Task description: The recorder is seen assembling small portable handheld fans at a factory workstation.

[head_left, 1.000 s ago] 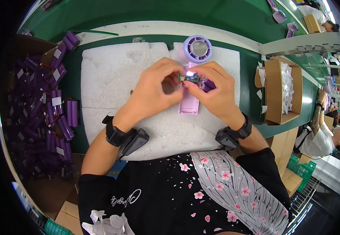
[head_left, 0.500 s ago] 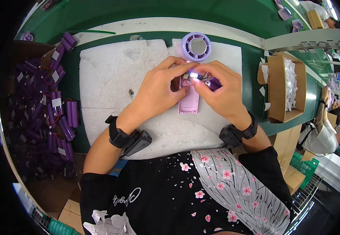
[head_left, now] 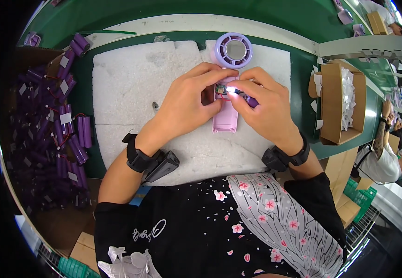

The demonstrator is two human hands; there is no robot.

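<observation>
Left hand [head_left: 184,95] arches by the handle [head_left: 225,119], fingers bent, grip unclear; right hand [head_left: 268,102] pinches the lit board [head_left: 221,89]. Cells [head_left: 76,150] heap left; a carton [head_left: 329,104] stands right.

Left grip [head_left: 189,95] and right grip [head_left: 268,102] at circuit board [head_left: 220,89]
From it: fan head [head_left: 234,50] at one o'clock, cardboard carton [head_left: 333,106] at three.

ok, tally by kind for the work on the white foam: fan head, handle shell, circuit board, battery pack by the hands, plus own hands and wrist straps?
Lilac fan head: 1
Pink handle shell: 1
Circuit board: 1
Purple battery pack, partly hidden: 1
Hands: 2 (left hand, right hand)
Black wrist straps: 2
Total: 8
</observation>
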